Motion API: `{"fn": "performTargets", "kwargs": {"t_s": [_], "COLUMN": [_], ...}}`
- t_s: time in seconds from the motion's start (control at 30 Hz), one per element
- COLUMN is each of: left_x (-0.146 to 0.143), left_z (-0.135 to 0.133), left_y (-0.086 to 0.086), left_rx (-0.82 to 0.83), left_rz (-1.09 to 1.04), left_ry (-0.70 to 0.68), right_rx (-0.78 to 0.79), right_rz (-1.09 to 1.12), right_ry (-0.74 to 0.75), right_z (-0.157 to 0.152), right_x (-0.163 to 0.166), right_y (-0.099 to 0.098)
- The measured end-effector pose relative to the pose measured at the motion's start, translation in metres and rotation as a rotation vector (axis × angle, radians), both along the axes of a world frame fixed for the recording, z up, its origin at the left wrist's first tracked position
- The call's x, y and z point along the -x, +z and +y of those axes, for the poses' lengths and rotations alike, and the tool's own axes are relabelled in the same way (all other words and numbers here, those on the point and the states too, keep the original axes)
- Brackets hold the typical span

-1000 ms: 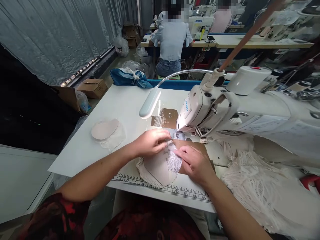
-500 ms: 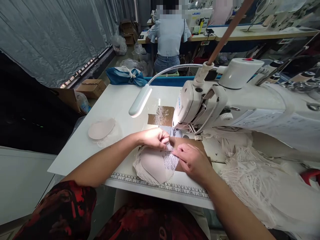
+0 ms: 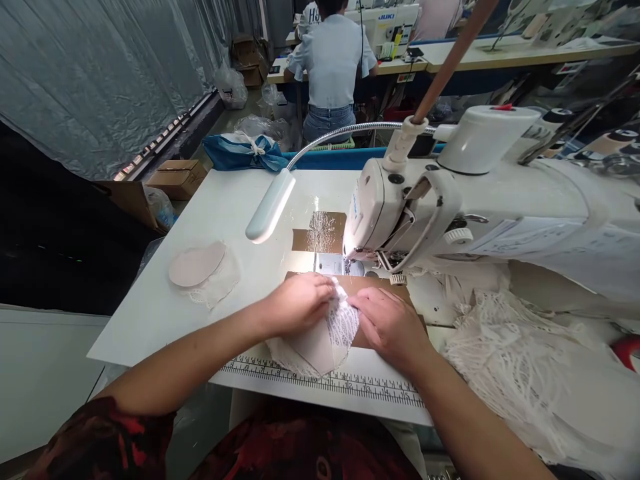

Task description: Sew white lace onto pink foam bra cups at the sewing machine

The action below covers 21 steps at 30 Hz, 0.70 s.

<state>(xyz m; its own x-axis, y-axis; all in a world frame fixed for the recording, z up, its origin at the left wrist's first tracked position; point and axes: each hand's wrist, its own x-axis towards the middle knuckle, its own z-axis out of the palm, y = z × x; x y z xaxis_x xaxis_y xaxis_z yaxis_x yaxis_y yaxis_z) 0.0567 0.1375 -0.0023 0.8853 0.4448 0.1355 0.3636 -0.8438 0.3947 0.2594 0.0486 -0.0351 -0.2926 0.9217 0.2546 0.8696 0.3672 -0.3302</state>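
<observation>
A pale bra cup (image 3: 313, 347) with white lace along its edge lies at the front of the sewing table, partly under my left hand (image 3: 300, 305). The fingers of that hand curl over the lace at the cup's upper left; their tips are partly hidden. My right hand (image 3: 390, 320) pinches the lace edge on the right side between thumb and forefinger. Just beyond both hands is the sewing machine (image 3: 377, 207), its needle area (image 3: 349, 265) lit. Brown card (image 3: 370, 283) lies under the work.
Another pale cup with lace (image 3: 197, 265) lies on the left of the table. A lamp (image 3: 273, 205) hangs over the middle. White lace pieces (image 3: 505, 360) are heaped at the right. A ruler strip (image 3: 350, 385) runs along the front edge. A person (image 3: 333, 60) sits ahead.
My left hand has shifted down and left, from a raised pinch to lying lower over the cup. My right hand stays at the lace edge. The view has tilted slightly.
</observation>
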Motion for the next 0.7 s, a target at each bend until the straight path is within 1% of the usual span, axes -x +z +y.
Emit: {"fn": "performTargets", "kwargs": {"t_s": [0.07,0.13,0.23,0.3,0.4,0.57,0.7], "left_x": [-0.007,-0.012,-0.015,-0.016,-0.015,-0.014,-0.013], "left_z": [-0.004,-0.003,0.003,0.006,0.011,0.028,0.044], "left_y": [-0.011,-0.016,-0.015,-0.013,-0.014,-0.020,-0.022], "left_rx": [-0.063,-0.092,-0.105,-0.118,-0.133,-0.152,-0.140], "left_rz": [0.043,0.066,0.115,0.132,0.123,0.078,0.052], "left_ry": [-0.057,-0.082,-0.067,-0.029,-0.024,-0.126,-0.194], "right_rx": [0.003,0.020,0.062,0.077,0.068,0.036,0.029], "right_rz": [-0.048,-0.121,-0.202,-0.220,-0.227,-0.237,-0.272], "right_ry": [-0.039,-0.091,-0.163,-0.183,-0.200,-0.230,-0.235], "right_z": [0.001,0.001,0.003,0.004,0.006,0.011,0.014], "right_x": [0.001,0.002,0.004,0.005,0.007,0.010,0.014], "right_y": [-0.001,-0.003,-0.004,-0.004,-0.004,-0.004,-0.002]}}
